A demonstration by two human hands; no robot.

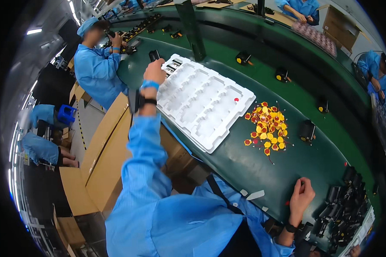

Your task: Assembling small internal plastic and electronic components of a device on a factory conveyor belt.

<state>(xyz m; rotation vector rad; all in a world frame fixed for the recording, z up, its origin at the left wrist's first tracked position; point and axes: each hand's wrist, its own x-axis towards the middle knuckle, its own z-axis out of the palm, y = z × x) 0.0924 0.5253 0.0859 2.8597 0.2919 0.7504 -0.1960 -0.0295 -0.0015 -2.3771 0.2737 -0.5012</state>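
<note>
Left hand [155, 73]: at black part [154, 55]; grip indiscernible.
Right hand [302, 198]: fingers curled, contents hidden.
Blister tray [194, 97]: white molded plastic, scalloped pockets.

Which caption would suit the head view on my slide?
Left hand at the left end of a white tray, right hand at the green table, yellow-and-red parts gathered between.
</note>
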